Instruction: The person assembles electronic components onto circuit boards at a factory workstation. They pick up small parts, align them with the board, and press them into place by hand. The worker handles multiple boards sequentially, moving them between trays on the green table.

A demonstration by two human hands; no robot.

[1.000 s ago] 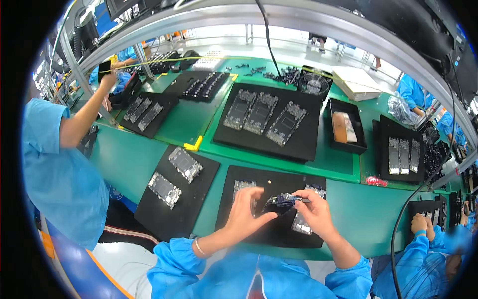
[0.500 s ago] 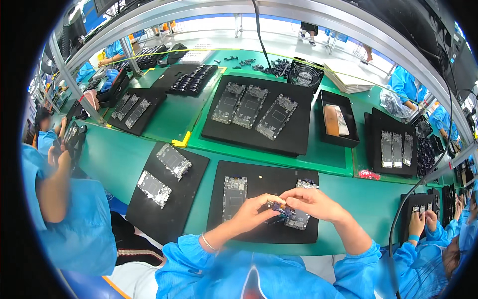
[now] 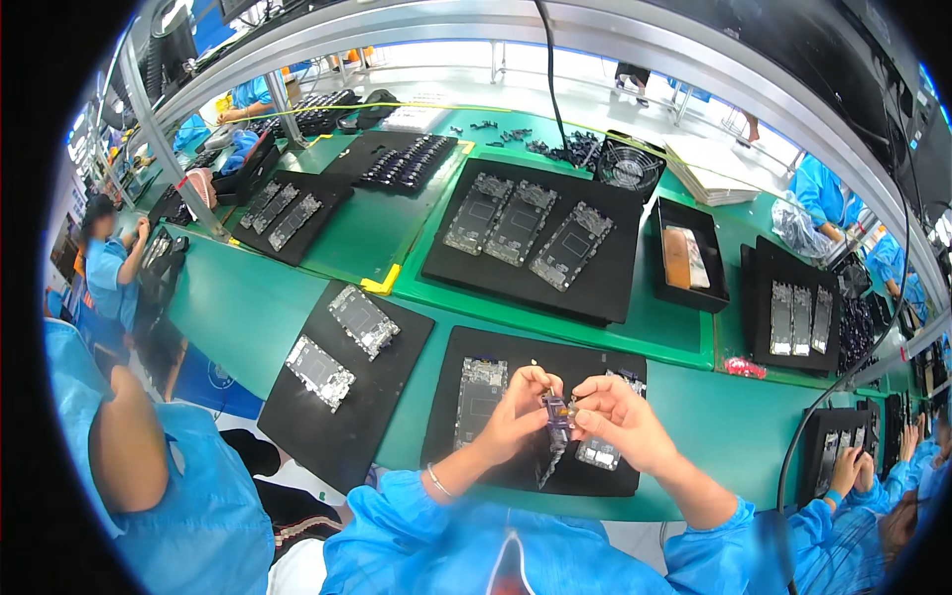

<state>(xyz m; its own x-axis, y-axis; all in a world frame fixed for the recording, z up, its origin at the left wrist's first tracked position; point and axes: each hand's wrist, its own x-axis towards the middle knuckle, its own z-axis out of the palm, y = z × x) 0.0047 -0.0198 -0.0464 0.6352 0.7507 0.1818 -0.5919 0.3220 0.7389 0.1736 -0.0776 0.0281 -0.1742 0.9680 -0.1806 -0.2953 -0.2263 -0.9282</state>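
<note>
Over a black foam mat (image 3: 461,342) I hold up a small dark purple part (image 3: 557,412) with an orange-gold patch. On its left side the fingers of my left hand (image 3: 516,416) are closed round it. Thumb and fingertips of my right hand (image 3: 623,421) pinch its right side. Below the part hangs a narrow dark piece (image 3: 551,458), seen nearly edge-on; how the two join I cannot tell. One circuit board (image 3: 480,392) lies on the mat beside my left hand. Another board (image 3: 598,454) lies partly hidden under my right hand.
Left of me, a second black mat (image 3: 327,436) carries two circuit boards. Ahead, a larger mat (image 3: 595,297) bears three boards. A black box (image 3: 709,297), a small fan (image 3: 627,167) and loose dark parts (image 3: 565,149) stand beyond. A co-worker's blue sleeve (image 3: 208,476) is close at left.
My hands have turned the purple part more upright, and the narrow piece now hangs below it. The whole view has shifted slightly. The co-worker's arm at left has lowered.
</note>
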